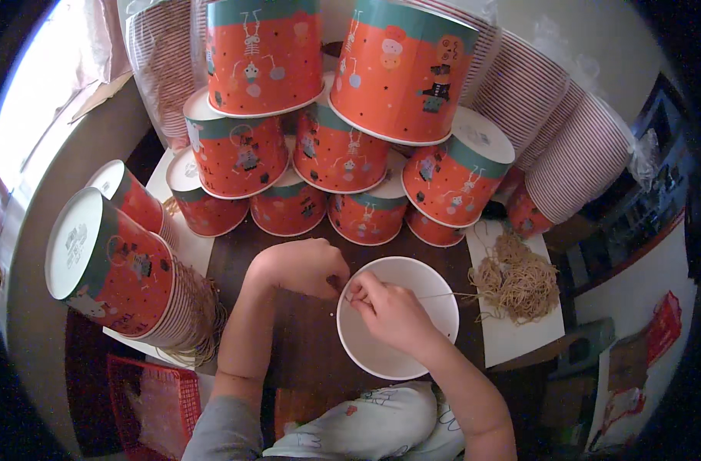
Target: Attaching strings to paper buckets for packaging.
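Note:
A white-lined paper bucket stands on the dark table with its mouth facing up. My right hand reaches over its mouth, fingertips pinched on a thin tan cord near the left inner wall. From those fingers the cord runs right, across the bucket's rim. Just outside the left rim, my left hand is bent with its fingers curled closed. What lies in its fingertips is hidden. To the right, a tangled heap of tan cords rests on a white board.
Orange and green paper buckets are piled upside down behind. Tall stacks of nested buckets stand at the back right. On the left lies a leaning stack with cords hanging from it. A red plastic basket is below left.

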The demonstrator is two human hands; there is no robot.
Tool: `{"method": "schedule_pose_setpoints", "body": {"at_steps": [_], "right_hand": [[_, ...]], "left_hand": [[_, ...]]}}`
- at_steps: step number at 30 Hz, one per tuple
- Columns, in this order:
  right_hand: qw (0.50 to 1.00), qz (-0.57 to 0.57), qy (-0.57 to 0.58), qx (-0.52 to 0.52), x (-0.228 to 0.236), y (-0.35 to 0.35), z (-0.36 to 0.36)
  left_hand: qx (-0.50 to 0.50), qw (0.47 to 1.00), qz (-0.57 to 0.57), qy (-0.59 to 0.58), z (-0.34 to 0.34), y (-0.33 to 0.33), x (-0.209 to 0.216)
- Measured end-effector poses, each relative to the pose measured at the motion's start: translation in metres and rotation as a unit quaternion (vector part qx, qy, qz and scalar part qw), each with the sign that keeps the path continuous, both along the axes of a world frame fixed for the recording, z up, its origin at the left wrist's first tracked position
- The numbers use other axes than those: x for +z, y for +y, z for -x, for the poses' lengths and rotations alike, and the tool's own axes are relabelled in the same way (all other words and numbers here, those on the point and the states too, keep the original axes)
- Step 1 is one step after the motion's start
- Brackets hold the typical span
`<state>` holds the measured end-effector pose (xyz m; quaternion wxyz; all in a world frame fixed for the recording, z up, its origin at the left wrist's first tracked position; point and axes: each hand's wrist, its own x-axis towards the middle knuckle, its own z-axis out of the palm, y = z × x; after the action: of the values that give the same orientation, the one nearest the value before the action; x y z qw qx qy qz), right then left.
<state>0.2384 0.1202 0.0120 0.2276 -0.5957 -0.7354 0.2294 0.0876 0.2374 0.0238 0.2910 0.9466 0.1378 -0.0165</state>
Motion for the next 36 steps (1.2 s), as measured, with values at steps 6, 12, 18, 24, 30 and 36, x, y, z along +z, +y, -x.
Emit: {"method": "schedule_pose_setpoints", "body": {"at_steps": [6,12,18,24,30,36], "right_hand": [[1.0,-0.014,-0.001,-0.01,-0.002,0.001,0.0],[1.0,-0.028,-0.002,-0.01,-0.005,0.002,0.002],[0.998,-0.03,-0.043,-0.032,0.0,-0.002,-0.001],[0.989,0.014,-0.142,-0.03,0.027,-0.009,-0.03],[0.989,0.071,0.062,-0.116,0.045,-0.017,-0.105],[0.9,-0.01,-0.322,-0.294,0.041,-0.039,-0.152]], "left_hand": [[-0.018,1.0,0.001,0.013,-0.003,0.001,0.001],[-0.005,1.0,0.015,-0.007,-0.003,0.001,-0.002],[0.003,0.997,0.066,-0.036,0.002,0.005,0.005],[-0.058,0.97,0.128,-0.198,0.024,0.029,-0.003],[-0.153,0.922,0.248,-0.257,0.025,0.028,0.004],[-0.182,0.892,0.328,-0.254,0.017,0.026,0.003]]}}
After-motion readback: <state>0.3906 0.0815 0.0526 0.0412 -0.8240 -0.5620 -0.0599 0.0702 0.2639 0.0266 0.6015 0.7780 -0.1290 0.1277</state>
